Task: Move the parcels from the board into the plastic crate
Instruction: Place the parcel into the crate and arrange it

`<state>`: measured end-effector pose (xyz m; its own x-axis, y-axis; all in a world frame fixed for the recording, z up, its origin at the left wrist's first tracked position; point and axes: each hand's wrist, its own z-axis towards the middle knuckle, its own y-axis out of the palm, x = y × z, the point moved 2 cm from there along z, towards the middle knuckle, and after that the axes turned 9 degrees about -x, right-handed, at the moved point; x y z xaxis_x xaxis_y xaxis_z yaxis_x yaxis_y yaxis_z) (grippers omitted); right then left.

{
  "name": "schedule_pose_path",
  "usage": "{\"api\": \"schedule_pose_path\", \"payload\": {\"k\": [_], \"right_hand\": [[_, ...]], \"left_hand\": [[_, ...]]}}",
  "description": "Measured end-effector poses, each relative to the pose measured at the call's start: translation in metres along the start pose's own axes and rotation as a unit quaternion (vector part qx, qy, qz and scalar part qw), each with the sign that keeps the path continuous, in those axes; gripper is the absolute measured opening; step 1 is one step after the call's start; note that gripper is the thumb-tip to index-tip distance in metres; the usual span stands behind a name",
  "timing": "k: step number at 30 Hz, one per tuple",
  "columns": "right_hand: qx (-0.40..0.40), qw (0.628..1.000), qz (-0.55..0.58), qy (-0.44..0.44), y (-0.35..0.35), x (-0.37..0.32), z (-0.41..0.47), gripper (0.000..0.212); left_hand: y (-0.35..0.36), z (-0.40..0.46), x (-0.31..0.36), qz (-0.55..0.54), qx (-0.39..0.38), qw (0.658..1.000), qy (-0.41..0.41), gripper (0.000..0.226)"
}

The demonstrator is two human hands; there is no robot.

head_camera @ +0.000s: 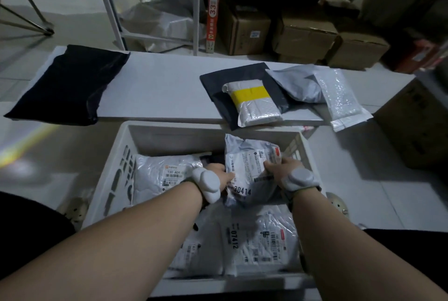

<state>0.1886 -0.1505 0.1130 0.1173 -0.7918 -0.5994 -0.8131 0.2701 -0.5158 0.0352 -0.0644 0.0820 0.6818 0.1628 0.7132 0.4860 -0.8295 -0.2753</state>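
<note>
A white plastic crate (114,169) stands on the floor in front of me, with several labelled grey parcels lying in it. Both my hands are inside it, gripping one grey parcel (249,162) with a printed label. My left hand (218,174) holds its left edge and my right hand (278,169) holds its right edge. Behind the crate lies the white board (164,89). On it rest a black parcel (65,82) at the left, a white parcel with yellow tape (252,104) on a dark bag (218,87), a grey bag (293,84) and a bubble mailer (339,99).
Cardboard boxes (303,33) are stacked behind the board under grey shelving. Another brown box (417,126) stands at the right. A metal shelf frame (114,9) and a chair leg (36,16) stand at the back left. Pale tiled floor surrounds the crate.
</note>
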Motion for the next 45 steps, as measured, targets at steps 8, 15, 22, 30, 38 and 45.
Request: {"api": "schedule_pose_path", "payload": {"k": [8, 15, 22, 30, 38, 45], "right_hand": [[0.038, 0.993, -0.107, -0.032, -0.029, 0.007, 0.037, 0.037], [0.066, 0.981, -0.179, -0.041, -0.019, 0.018, 0.052, 0.021], [0.131, 0.957, -0.245, -0.088, 0.003, 0.027, 0.043, 0.062], [0.008, 0.885, -0.419, -0.204, 0.034, 0.037, 0.036, 0.046], [-0.009, 0.886, -0.432, -0.166, 0.039, 0.040, 0.043, 0.053], [0.000, 0.888, -0.432, -0.159, 0.044, 0.035, 0.043, 0.048]], "left_hand": [[0.028, 0.022, 0.026, -0.124, -0.049, 0.990, -0.044, 0.018], [0.040, 0.031, 0.025, -0.127, -0.109, 0.982, -0.085, 0.016], [0.037, 0.045, 0.016, 0.039, -0.039, 0.998, -0.004, 0.019], [0.004, 0.031, -0.015, 0.244, 0.054, 0.968, -0.009, 0.032], [-0.026, 0.033, -0.052, 0.350, 0.040, 0.934, -0.051, 0.045], [-0.036, 0.036, -0.073, 0.388, -0.004, 0.919, -0.064, 0.057]]}}
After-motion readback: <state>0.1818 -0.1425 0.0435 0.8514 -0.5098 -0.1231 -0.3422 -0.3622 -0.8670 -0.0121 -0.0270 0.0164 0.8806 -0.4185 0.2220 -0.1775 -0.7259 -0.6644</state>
